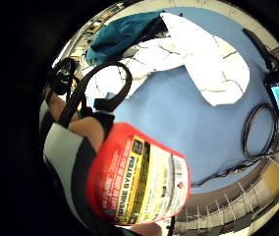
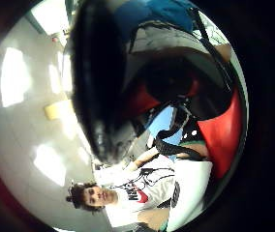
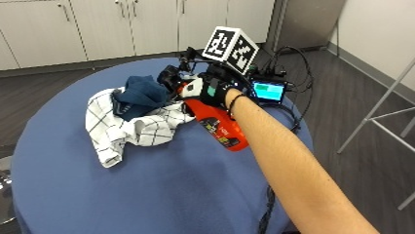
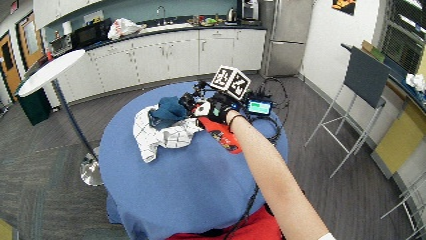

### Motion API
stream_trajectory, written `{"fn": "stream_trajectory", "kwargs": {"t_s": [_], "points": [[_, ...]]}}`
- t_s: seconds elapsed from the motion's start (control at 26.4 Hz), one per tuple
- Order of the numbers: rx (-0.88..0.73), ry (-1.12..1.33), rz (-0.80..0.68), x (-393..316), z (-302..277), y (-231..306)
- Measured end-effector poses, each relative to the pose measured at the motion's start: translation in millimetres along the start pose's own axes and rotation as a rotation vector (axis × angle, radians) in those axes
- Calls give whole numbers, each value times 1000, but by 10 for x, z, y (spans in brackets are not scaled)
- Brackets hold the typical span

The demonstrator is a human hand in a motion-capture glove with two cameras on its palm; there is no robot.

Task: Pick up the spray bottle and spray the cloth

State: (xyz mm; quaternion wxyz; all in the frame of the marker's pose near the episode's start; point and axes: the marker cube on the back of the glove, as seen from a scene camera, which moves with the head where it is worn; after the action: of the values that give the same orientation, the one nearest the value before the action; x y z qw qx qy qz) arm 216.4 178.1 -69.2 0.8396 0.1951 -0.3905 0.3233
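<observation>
On the round blue table (image 3: 97,185), crumpled checked cloth (image 3: 139,127) touches the red plastic spray bottle (image 3: 223,129).

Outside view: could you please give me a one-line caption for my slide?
Gloved right hand holds a red spray bottle beside the checked white cloth on a blue table.

The grip (image 3: 214,90) covers the spray bottle's (image 3: 220,127) head, so nozzle and trigger are hidden; its label print is too blurred to read.
</observation>
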Motion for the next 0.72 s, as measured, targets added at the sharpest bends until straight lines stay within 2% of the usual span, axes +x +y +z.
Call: {"fn": "stream_trajectory", "kwargs": {"t_s": [0.42,0.72], "points": [[10,-37,-84,-168,51,87],[126,-203,-328,-838,285,222]]}}
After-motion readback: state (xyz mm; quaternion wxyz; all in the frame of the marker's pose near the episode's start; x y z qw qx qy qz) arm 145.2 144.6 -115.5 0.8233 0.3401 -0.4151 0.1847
